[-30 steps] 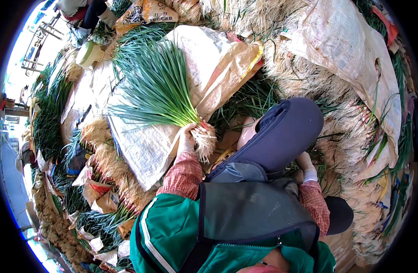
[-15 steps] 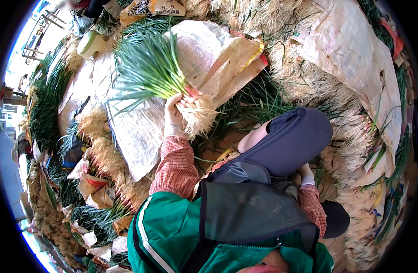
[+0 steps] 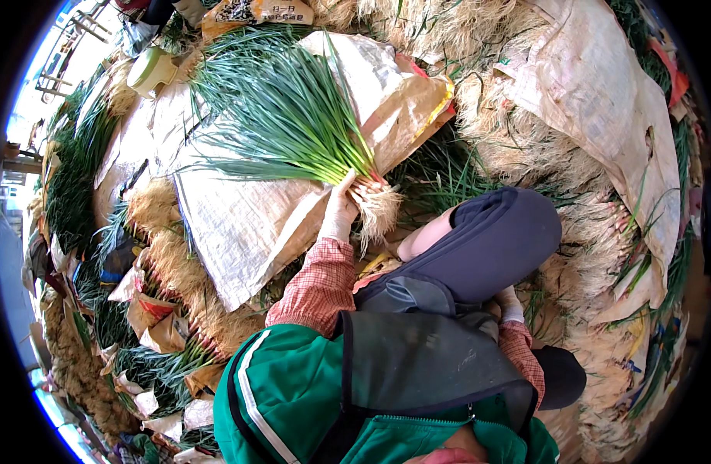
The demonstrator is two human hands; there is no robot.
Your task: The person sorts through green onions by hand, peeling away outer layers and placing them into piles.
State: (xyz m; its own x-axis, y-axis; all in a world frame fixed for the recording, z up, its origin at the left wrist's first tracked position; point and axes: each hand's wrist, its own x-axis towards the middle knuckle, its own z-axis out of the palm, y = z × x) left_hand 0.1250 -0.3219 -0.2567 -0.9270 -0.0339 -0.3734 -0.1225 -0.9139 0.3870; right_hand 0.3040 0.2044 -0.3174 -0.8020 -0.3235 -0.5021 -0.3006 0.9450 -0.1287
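My left hand [image 3: 339, 209] is closed around a thick bunch of scallions [image 3: 313, 139], gripping it just above the pale, fibrous roots. The green leaves fan out up and to the left over white woven sacking [image 3: 228, 224], and the roots hang beside my knee. My right hand [image 3: 511, 304] is low beside my bent leg, close to the apron [image 3: 425, 356]. Its fingers are hidden there, so whether it holds anything does not show.
Piled scallions with roots outward [image 3: 595, 209] run along the right, partly under a white sheet [image 3: 603, 85]. More rooted bunches [image 3: 181, 271] and dark green leaves [image 3: 73, 197] lie at the left. A pale green-and-cream stool [image 3: 151, 71] stands at the far left.
My left hand has moved right and slightly nearer my body, carrying the scallions; their leaves now spread wider over the sacking. My right hand has barely moved.
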